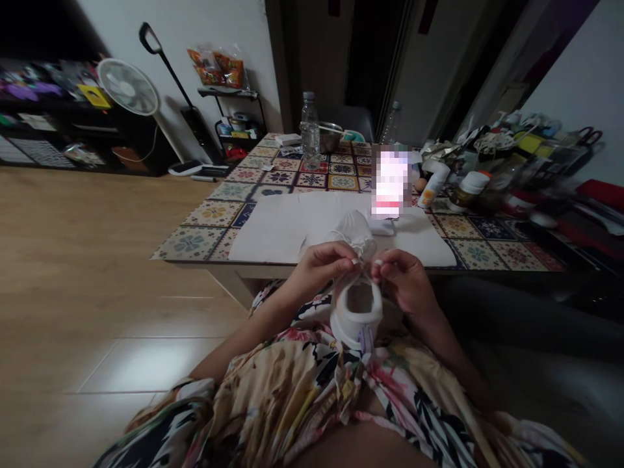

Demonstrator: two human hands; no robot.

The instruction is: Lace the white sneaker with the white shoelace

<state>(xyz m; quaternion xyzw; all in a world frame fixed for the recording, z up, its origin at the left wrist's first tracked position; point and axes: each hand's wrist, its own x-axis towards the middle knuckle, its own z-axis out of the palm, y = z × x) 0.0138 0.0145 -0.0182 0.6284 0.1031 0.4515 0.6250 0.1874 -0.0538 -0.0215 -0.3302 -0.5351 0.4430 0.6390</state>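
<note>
Your table point(213, 218) has a top of flowered squares, with a grey chair point(359, 119) beyond it and dark panels point(316, 62) behind. To your left, a wood-look floor point(82, 253) runs to a black cabinet point(104, 123), a white fan point(129, 87) and a small rack point(251, 96) by a pale wall point(195, 23). The room around you is dim, a pale glare point(142, 364) shining on the floor.
</note>
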